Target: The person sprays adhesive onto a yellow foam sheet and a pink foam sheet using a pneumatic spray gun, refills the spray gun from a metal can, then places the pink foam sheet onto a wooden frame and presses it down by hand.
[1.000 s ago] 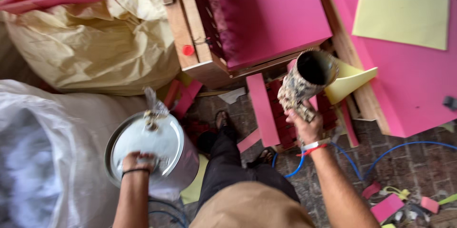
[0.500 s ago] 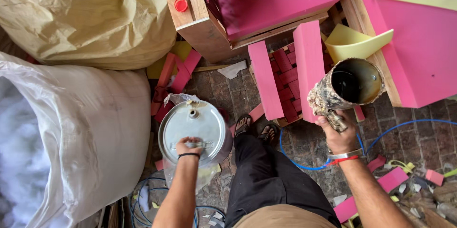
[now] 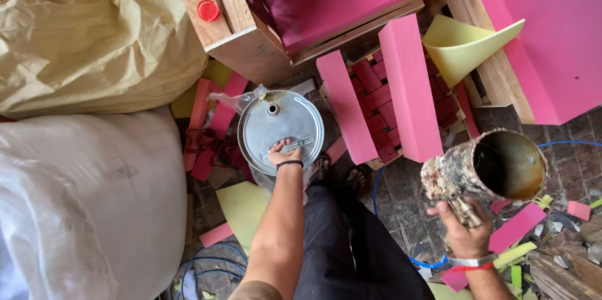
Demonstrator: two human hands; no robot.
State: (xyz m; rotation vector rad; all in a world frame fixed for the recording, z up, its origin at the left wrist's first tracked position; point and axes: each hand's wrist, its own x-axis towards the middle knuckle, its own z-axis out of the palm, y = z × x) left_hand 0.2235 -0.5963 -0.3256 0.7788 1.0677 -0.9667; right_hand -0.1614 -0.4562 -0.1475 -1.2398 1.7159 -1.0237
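A round silver metal drum [image 3: 280, 127] stands on the floor by my feet, its flat lid showing a small open spout and a handle. My left hand [image 3: 285, 154] is closed around that handle. My right hand [image 3: 463, 228] holds up a crusted, glue-caked tin can [image 3: 492, 168] by its handle; the can is tilted toward me, so its dark, empty-looking inside shows. The can hangs to the right of the drum, apart from it.
Two pink foam blocks [image 3: 407, 87] stand on a crate of pink scraps. A wooden bench with a red cap [image 3: 209, 10] is behind the drum. Bulging sacks, tan [image 3: 94, 43] and white [image 3: 88, 200], fill the left. Foam offcuts and a blue hose [image 3: 564, 144] litter the tiled floor.
My view has shifted, so the drum and foam blocks sit higher in frame. My right hand has lowered the can to the right. My left hand stays on the drum's handle.
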